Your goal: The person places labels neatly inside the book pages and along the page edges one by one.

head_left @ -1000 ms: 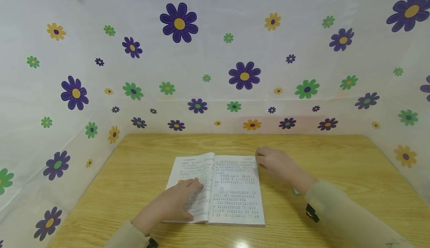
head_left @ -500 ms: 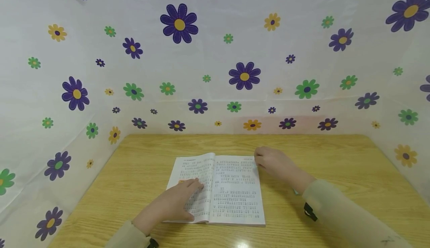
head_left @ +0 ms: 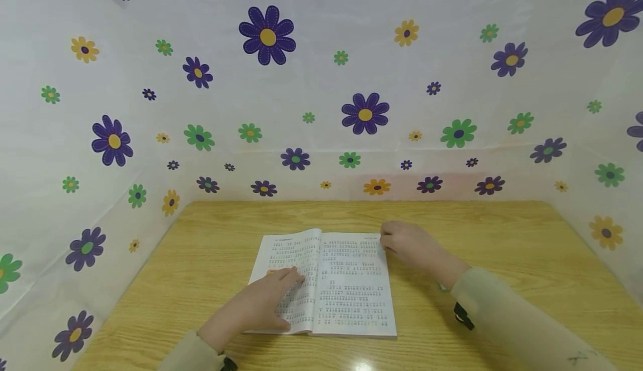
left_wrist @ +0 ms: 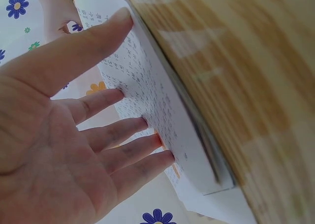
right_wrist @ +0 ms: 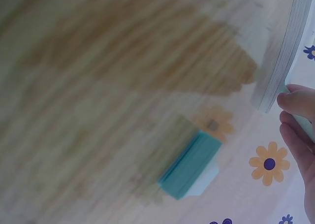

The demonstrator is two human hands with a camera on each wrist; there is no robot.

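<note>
An open book [head_left: 354,287] with printed pages lies on the wooden table. My left hand [head_left: 263,301] rests on its left page, fingers spread; in the left wrist view the fingertips [left_wrist: 165,157] touch the paper and the thumb lies near the lower edge. At the book's upper right corner is my right hand [head_left: 409,242]. In the right wrist view that hand [right_wrist: 301,120] pinches a pale green sticky note [right_wrist: 304,126] between thumb and fingers, against the page corner. A teal sticky-note pad [right_wrist: 191,165] lies on the table, mostly behind the right forearm in the head view.
The wooden table [head_left: 211,259] meets a white flower-printed sheet [head_left: 311,81] at its back and sides. Dark straps [head_left: 463,316] show at the cuffs. On the left page is a small orange patch [head_left: 272,271].
My right hand has shifted very slightly left at the page corner, and the pale note's edge shows less beside the fingers. The left hand and the book stay in place.
</note>
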